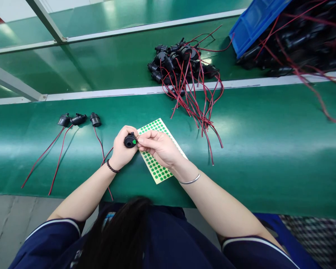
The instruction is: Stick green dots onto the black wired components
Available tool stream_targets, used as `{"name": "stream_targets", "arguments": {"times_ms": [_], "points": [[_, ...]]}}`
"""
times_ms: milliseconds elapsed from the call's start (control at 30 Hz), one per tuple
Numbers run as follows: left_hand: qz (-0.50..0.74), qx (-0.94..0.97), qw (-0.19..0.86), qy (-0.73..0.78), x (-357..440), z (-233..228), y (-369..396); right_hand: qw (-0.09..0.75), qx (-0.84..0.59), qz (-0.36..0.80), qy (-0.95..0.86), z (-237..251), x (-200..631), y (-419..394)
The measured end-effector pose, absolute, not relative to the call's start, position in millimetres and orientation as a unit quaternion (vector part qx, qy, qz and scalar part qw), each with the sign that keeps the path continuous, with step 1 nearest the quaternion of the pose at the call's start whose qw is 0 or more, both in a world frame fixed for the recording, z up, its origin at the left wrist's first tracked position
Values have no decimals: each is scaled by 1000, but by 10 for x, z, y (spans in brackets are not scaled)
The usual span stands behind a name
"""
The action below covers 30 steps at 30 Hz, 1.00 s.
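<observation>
The black round connector point(130, 141) sits raised just above the green surface point(268, 149), right at the near-left corner of the sheet of green dot stickers point(156, 164), and that sheet serves as the landmark for everything else. The connector's open round face is turned up toward the camera, and its red wire point(105, 157) trails down and to the left, away from the sheet, so its long axis runs from the sheet's corner toward the person's left forearm. The left hand point(120, 149) is curled closed around the connector's body from the left side, fingers wrapped beneath it. The right hand point(156, 147) lies over the sheet itself, its thumb and forefinger pinched together on a small green dot point(134, 142) that touches the connector's right edge; whether the dot is already stuck down or only held against the housing I cannot tell. So the two hands meet at the connector, the right one coming in from the sheet side and the left from the opposite side, both equally close. To the left of the sheet, well apart, three more connectors point(78, 119) lie in a row with their wires running toward the near edge. Beyond the sheet, up and to the right, a pile of connectors point(179, 63) with tangled red wires straddles a metal rail point(114, 92), and farther right still stands a blue bin point(254, 22).
</observation>
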<state>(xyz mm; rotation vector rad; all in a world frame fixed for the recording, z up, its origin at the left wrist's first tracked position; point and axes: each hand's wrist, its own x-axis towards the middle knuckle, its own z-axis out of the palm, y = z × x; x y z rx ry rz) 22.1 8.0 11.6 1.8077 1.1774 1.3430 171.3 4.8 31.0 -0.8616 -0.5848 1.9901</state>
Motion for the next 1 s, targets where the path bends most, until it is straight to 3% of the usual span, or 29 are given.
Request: {"name": "stream_targets", "arguments": {"times_ms": [300, 667, 1000], "points": [[489, 635, 390, 453, 236, 124, 83, 468, -380, 719, -346, 345, 1735, 45], [460, 649, 384, 468, 259, 147, 64, 473, -446, 594, -474, 282, 1756, 20], [430, 666, 370, 484, 246, 152, 58, 465, -456, 586, -483, 303, 1765, 21]]}}
